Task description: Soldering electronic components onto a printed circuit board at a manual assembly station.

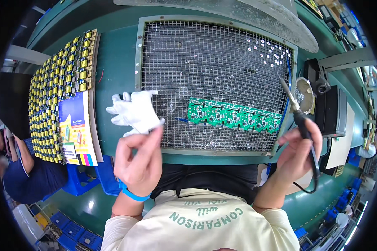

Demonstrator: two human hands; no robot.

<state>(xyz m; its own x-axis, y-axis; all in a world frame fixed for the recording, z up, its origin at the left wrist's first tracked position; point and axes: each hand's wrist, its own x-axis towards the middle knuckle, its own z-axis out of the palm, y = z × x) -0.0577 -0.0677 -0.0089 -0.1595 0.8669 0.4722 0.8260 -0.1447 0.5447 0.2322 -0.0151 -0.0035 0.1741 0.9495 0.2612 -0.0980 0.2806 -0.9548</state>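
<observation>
My left hand (139,160) pinches the cuff of a white fabric glove (135,110) and holds it up over the left edge of a metal mesh grate (213,58). A blue band circles that wrist. My right hand (299,152) is closed around the black handle of a soldering iron (296,113), tip pointing up and away, its cord looping below the hand. A strip of green circuit boards (232,115) lies on the grate between my hands.
A tray of yellow and black components (58,92) stands at the left, with a blue and yellow printed card (76,129) on it. A soldering iron stand (304,94) and a black box (333,111) sit right of the grate. Another person's arm (23,152) shows at far left.
</observation>
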